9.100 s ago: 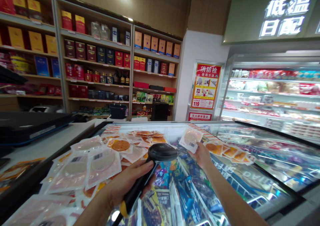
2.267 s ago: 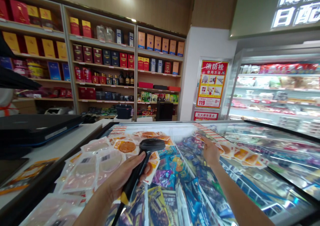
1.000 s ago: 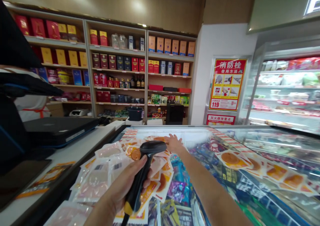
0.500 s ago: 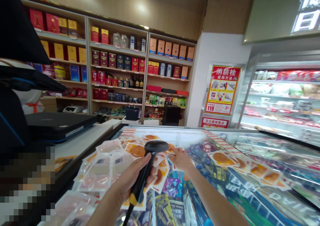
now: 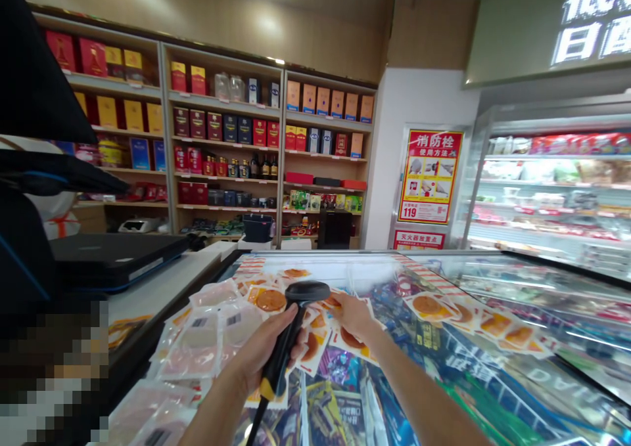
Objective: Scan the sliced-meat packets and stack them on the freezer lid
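My left hand (image 5: pixel 266 349) is wrapped round the handle of a black barcode scanner (image 5: pixel 282 351) with a yellow band near its cord. The scanner's head (image 5: pixel 308 291) points forward over flat packets with round orange-brown pictures. My right hand (image 5: pixel 352 316) is beside the scanner's head, its fingers bent and closed on a flat packet; the fingertips are partly hidden. Below that hand lies another picture packet (image 5: pixel 355 342), and a further one (image 5: pixel 310 351) is between the two hands. On the left, several clear packets with barcodes (image 5: pixel 202 331) overlap on the glass freezer top.
Under the freezer glass (image 5: pixel 345 262) are colourful bags. More picture packets (image 5: pixel 503 324) lie in a row to the right. A black flat device (image 5: pixel 118 255) and a counter (image 5: pixel 167 282) stand at the left. Shelves of boxes (image 5: pixel 224 131) and a lit chiller (image 5: pixel 552 190) are behind.
My right hand has drawn slightly down and closed its fingers, which were spread over the packets. Packet pictures now show beneath it. The view has shifted a little to the right.
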Available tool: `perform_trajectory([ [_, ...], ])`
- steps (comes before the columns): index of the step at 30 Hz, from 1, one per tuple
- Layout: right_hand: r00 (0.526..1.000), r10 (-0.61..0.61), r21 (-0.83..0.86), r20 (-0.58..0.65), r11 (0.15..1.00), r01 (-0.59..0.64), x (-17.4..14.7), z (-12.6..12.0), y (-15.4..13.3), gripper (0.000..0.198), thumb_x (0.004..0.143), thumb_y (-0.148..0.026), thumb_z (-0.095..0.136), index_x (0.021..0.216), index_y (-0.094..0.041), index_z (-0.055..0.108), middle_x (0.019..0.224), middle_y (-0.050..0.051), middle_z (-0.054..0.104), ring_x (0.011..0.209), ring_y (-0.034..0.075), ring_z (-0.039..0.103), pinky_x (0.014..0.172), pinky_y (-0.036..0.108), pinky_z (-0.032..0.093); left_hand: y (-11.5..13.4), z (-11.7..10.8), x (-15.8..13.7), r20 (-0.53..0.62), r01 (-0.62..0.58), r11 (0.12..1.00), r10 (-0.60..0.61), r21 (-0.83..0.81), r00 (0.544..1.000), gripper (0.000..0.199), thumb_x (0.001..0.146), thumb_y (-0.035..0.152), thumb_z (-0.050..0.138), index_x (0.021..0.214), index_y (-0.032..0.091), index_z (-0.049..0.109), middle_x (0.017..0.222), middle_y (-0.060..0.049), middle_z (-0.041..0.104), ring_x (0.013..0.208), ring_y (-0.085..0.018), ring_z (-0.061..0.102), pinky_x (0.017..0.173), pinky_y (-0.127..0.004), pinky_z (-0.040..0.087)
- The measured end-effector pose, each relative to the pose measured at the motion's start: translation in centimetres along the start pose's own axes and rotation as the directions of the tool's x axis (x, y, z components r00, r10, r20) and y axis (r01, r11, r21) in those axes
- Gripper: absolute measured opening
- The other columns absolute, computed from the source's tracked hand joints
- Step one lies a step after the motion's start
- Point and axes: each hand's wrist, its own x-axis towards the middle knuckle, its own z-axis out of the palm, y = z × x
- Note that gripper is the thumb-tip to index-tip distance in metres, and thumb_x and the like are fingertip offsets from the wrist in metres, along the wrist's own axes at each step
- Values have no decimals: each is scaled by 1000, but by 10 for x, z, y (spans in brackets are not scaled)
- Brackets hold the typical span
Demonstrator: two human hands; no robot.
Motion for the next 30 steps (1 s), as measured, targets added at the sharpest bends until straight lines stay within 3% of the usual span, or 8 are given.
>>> perform_trajectory([
  [3,999,-9,88,-40,996,12,-1,-2,11,35,80,-36,27,103,-32,54,97,0,63,86,18,56,71,27,38,-1,0,3,23,17,1000,-18,15,1000,35,69,50,49,68,16,48,56,2,50,41,-5,42,39,-16,28],
  [5,986,85,163,-142,985,-61,-5,-6,27,36,80,-30,26,94,-25,59,86,4,66,80,18,58,69,27,38,-1,0,4,50,16,999,-18,34,999,35,69,50,50,68,15,48,56,2,50,41,-5,41,39,-17,29],
  [7,938,245,313,-247,936,-162,-11,-9,48,35,77,-29,28,85,-19,60,76,7,65,74,19,58,66,28,40,-1,2,4,71,6,999,-9,47,997,35,69,50,49,71,15,50,56,2,49,41,-5,40,38,-17,28],
  [8,901,339,447,-272,873,-193,-15,-10,60,34,76,-30,30,83,-17,60,74,7,64,71,19,57,63,28,42,-2,3,3,73,-5,999,1,51,997,35,69,49,49,74,15,50,56,2,49,41,-5,40,37,-16,27],
  [10,824,516,724,-235,658,-205,-24,-10,81,33,73,-35,33,86,-16,57,74,5,63,69,19,57,56,27,44,-2,6,0,79,-21,998,17,54,997,34,71,48,48,80,15,50,56,2,48,41,-5,40,38,-16,26],
  [12,763,627,872,-159,451,-189,-31,-8,97,36,69,-39,37,90,-15,54,76,5,62,69,18,57,51,26,45,-2,8,-2,103,-26,998,20,53,995,33,73,47,46,82,15,49,57,2,49,42,-5,40,39,-16,27],
  [17,697,715,955,-55,241,-172,-41,-6,110,40,62,-39,44,94,-16,52,85,6,61,74,19,56,50,26,46,-3,11,-7,155,-1,998,-8,56,988,33,73,48,46,75,15,49,61,1,49,43,-5,41,40,-17,30],
  [30,705,708,957,-44,232,-174,-47,-11,104,42,62,-43,43,94,-16,50,92,8,59,79,19,55,51,25,46,-8,24,-11,219,10,997,-26,77,975,28,71,44,51,72,15,49,60,0,51,43,-6,43,38,-18,31],
])
